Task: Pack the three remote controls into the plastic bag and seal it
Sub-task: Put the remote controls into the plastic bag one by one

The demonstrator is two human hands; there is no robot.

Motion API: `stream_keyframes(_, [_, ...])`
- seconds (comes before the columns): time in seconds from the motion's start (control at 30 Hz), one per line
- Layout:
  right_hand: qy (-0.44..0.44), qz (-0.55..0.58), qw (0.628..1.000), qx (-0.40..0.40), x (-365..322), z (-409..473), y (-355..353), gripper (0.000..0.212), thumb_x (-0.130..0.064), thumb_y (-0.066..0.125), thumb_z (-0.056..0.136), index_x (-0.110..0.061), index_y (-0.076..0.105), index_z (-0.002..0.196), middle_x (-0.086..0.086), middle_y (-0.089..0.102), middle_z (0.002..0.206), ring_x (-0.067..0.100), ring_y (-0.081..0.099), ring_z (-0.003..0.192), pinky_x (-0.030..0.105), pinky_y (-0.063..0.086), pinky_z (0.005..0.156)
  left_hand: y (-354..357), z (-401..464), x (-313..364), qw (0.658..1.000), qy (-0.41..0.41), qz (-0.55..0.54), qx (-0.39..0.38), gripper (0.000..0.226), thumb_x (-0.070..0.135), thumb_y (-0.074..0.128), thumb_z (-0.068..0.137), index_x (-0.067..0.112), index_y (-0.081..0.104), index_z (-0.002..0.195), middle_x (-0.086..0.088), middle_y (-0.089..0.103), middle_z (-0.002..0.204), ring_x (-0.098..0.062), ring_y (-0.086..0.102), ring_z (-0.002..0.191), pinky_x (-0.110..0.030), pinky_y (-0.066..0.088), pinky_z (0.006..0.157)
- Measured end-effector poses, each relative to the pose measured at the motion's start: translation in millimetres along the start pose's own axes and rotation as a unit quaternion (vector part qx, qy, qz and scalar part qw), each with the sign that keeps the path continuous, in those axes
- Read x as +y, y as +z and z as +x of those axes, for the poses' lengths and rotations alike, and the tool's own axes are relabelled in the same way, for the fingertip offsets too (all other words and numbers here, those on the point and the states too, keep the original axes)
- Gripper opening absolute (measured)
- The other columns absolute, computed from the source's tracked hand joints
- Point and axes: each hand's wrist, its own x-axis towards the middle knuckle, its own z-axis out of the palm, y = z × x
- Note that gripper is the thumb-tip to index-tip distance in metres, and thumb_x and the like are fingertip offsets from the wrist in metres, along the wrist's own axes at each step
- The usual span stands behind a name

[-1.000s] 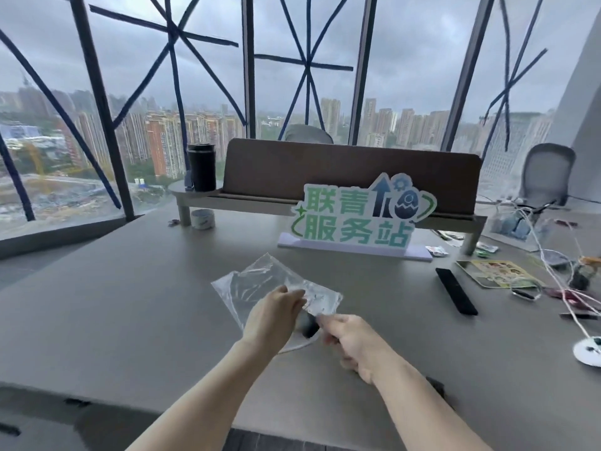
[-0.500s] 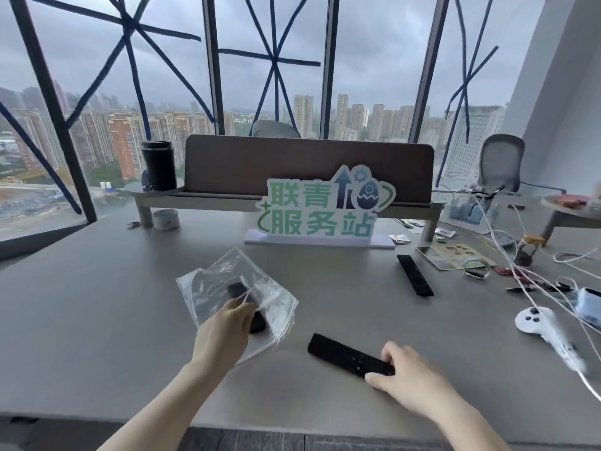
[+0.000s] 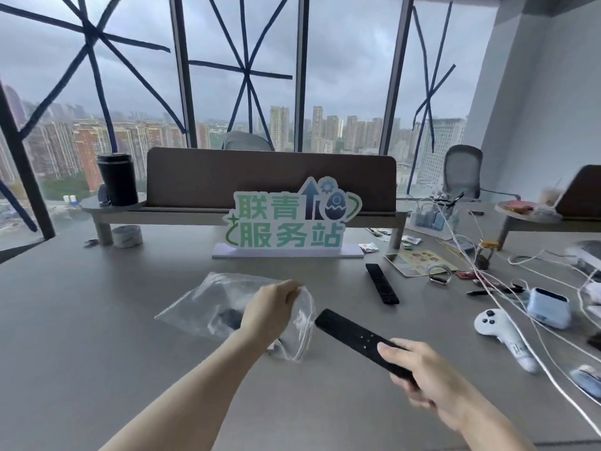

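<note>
Held remote (image 3: 361,340) points toward bag (image 3: 208,301) mouth.

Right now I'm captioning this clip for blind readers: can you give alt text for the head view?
The right hand points a black remote at the mouth of a clear plastic bag, held open by the left hand on a grey table. Another remote lies beyond, near tangled cables.

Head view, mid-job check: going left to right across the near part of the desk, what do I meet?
Plastic bag → left hand holding the bag's mouth → remote gripped in right hand → white controller → light blue case.
</note>
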Motion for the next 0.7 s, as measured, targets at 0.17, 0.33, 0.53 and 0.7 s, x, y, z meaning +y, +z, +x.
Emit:
stream_keyframes(0.17, [0.038, 0.039, 0.999, 0.006, 2, 36, 27, 0.025, -0.034, 0.056, 0.095, -0.014, 0.054, 0.081, -0.002, 0.039, 0.049, 0.01, 0.02, 0.036, 0.019, 0.015, 0.036, 22, -7, 25, 0.998, 0.032, -0.006, -0.047, 0.029, 0.031, 0.046, 0.094, 0.028, 0.064, 0.117, -0.001, 0.072, 0.113, -0.024, 0.064, 0.104, -0.033, 0.05, 0.083])
stream_keyframes(0.33, [0.012, 0.09, 0.995, 0.036, 12, 70, 52, 0.024, -0.025, 0.05, 0.099, -0.011, 0.066, 0.088, 0.006, 0.067, 0.071, 0.013, 0.029, 0.035, 0.017, 0.016, 0.036, 21, -26, 0, 0.999, -0.011, 0.008, -0.035, 0.029, 0.035, 0.045, 0.092, 0.034, 0.063, 0.114, 0.001, 0.074, 0.109, -0.024, 0.065, 0.103, -0.036, 0.051, 0.084])
stream_keyframes(0.53, [0.011, -0.031, 0.961, 0.273, 30, 106, 4, 0.023, -0.013, 0.055, 0.089, -0.017, 0.069, 0.071, 0.003, 0.069, 0.065, 0.014, 0.046, 0.038, 0.021, 0.032, 0.04, 2, -32, -41, 0.999, -0.045, 0.01, -0.029, 0.035, 0.039, 0.038, 0.087, 0.037, 0.067, 0.107, 0.007, 0.074, 0.106, -0.021, 0.066, 0.098, -0.034, 0.052, 0.082])
stream_keyframes(0.7, [0.026, -0.185, 0.921, 0.34, 23, 164, -32, 0.032, -0.034, 0.048, 0.089, -0.01, 0.062, 0.104, 0.016, 0.067, 0.101, 0.036, 0.064, 0.09, 0.04, 0.053, 0.078, -9, -30, -61, 0.997, -0.072, 0.015, -0.027, 0.022, 0.038, 0.049, 0.086, 0.036, 0.07, 0.088, 0.012, 0.075, 0.088, -0.016, 0.068, 0.082, -0.033, 0.054, 0.074])
